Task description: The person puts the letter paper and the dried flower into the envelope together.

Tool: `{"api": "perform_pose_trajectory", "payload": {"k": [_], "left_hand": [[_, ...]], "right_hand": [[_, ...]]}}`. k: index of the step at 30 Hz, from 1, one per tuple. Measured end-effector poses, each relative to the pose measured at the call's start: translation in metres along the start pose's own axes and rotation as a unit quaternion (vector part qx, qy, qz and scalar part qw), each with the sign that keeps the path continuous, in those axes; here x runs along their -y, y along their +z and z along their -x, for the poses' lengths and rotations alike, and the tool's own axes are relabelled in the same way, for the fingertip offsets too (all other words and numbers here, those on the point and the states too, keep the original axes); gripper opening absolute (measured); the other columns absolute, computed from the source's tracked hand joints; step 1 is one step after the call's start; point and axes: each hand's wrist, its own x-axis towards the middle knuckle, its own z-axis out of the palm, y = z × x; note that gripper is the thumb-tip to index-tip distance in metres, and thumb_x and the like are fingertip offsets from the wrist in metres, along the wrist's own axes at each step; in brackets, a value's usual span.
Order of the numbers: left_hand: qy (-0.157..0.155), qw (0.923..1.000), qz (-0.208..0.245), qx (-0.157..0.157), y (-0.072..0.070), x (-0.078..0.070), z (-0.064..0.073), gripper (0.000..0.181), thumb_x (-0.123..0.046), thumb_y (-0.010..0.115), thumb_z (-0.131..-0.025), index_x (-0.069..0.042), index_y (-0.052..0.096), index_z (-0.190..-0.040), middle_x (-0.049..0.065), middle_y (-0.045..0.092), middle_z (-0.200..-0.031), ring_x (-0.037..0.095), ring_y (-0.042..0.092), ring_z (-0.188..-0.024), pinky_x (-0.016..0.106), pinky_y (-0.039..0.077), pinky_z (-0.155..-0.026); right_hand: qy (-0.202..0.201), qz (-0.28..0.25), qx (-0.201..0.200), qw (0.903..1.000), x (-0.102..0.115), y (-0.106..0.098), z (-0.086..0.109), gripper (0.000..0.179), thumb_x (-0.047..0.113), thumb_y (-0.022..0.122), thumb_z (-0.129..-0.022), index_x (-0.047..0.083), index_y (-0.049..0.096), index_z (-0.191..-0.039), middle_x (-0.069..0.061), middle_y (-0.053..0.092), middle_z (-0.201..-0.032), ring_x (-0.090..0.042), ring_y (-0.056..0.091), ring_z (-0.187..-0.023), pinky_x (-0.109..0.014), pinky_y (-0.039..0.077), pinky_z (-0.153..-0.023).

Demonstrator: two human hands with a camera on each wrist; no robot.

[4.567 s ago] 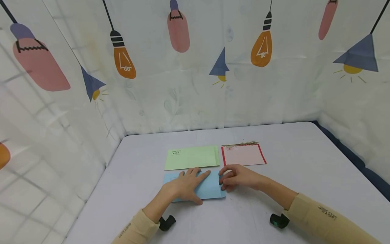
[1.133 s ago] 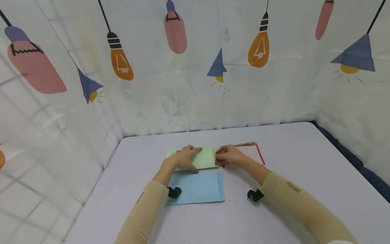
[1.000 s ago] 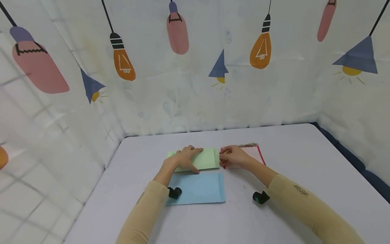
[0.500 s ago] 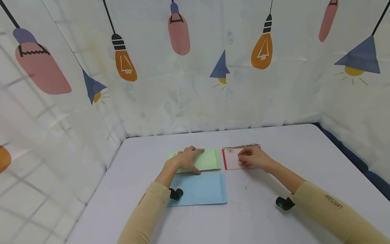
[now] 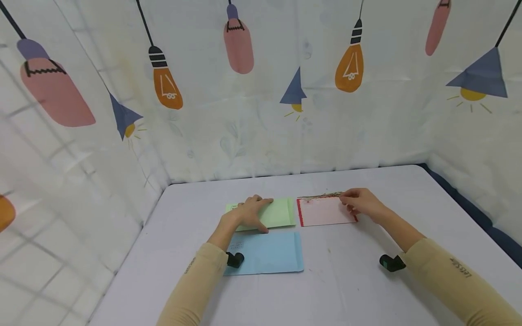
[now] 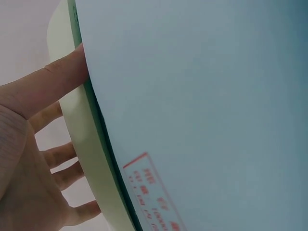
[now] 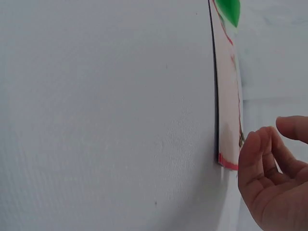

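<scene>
My left hand (image 5: 250, 213) lies with spread fingers across the light green envelope (image 5: 281, 213). Its thumb reaches toward the blue envelope (image 5: 265, 256) in front; in the left wrist view the blue envelope (image 6: 192, 96) shows red print. My right hand (image 5: 363, 203) is over the upper right corner of a pale pink card (image 5: 324, 213) with a red border. A thin dried sprig (image 5: 322, 196) runs along the card's back edge, and my right fingertips are right at its right end. The right wrist view shows the thumb apart from loosely bent fingers (image 7: 252, 149).
A white cloth covers the table (image 5: 334, 290). Curtains printed with lamps and bulbs (image 5: 350, 68) enclose it at the back and sides. A black wrist camera (image 5: 392, 262) hangs under each sleeve. Small specks lie on the cloth right of the blue envelope.
Both hands went from the blue envelope to the green one. Over the last second my right hand moved right, from the green envelope's right edge to the card's far corner; the left stayed put.
</scene>
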Motion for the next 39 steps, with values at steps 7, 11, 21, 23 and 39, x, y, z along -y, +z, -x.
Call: {"api": "perform_pose_trajectory", "payload": {"k": [7, 11, 21, 23, 39], "left_hand": [[0.003, 1.0000, 0.002, -0.003, 0.000, 0.001, 0.001, 0.102, -0.044, 0.091, -0.077, -0.025, 0.037, -0.161, 0.011, 0.040, -0.152, 0.033, 0.038, -0.139, 0.059, 0.033, -0.109], [0.005, 0.9999, 0.006, -0.007, 0.000, 0.002, 0.000, 0.102, -0.043, 0.092, -0.076, -0.025, 0.038, -0.160, 0.012, 0.041, -0.151, 0.033, 0.038, -0.139, 0.059, 0.033, -0.109], [0.004, 0.9999, 0.009, -0.010, 0.002, 0.002, 0.001, 0.101, -0.043, 0.091, -0.077, -0.024, 0.038, -0.160, 0.012, 0.040, -0.152, 0.033, 0.038, -0.139, 0.059, 0.033, -0.109], [0.005, 0.9998, 0.013, -0.011, 0.003, 0.002, 0.001, 0.101, -0.042, 0.092, -0.077, -0.023, 0.038, -0.160, 0.013, 0.040, -0.152, 0.034, 0.038, -0.139, 0.059, 0.033, -0.109], [0.011, 0.9998, 0.011, -0.012, 0.002, 0.002, 0.002, 0.101, -0.043, 0.092, -0.077, -0.023, 0.038, -0.160, 0.012, 0.041, -0.151, 0.033, 0.039, -0.138, 0.059, 0.033, -0.110]], "right_hand": [[0.024, 0.034, -0.035, 0.9985, -0.005, -0.006, -0.001, 0.043, 0.022, 0.060, -0.105, -0.010, 0.057, -0.134, -0.021, 0.065, -0.114, -0.026, 0.060, -0.091, -0.034, 0.057, -0.077], [0.031, 0.076, -0.048, 0.9955, -0.007, -0.007, -0.005, 0.044, 0.020, 0.062, -0.103, -0.010, 0.055, -0.134, -0.026, 0.062, -0.121, -0.024, 0.059, -0.085, -0.033, 0.053, -0.072], [0.002, 0.161, -0.050, 0.9857, -0.020, -0.007, -0.020, 0.051, 0.022, 0.069, -0.097, -0.012, 0.055, -0.132, -0.027, 0.060, -0.119, -0.027, 0.061, -0.090, -0.036, 0.053, -0.073], [-0.006, 0.181, -0.050, 0.9821, -0.022, -0.006, -0.022, 0.051, 0.023, 0.070, -0.096, -0.012, 0.056, -0.131, -0.027, 0.061, -0.117, -0.031, 0.061, -0.093, -0.041, 0.053, -0.078], [-0.018, 0.200, -0.056, 0.9781, -0.016, 0.000, -0.014, 0.047, 0.015, 0.079, -0.088, -0.010, 0.053, -0.118, -0.023, 0.059, -0.105, -0.035, 0.057, -0.092, -0.043, 0.049, -0.076]]}}
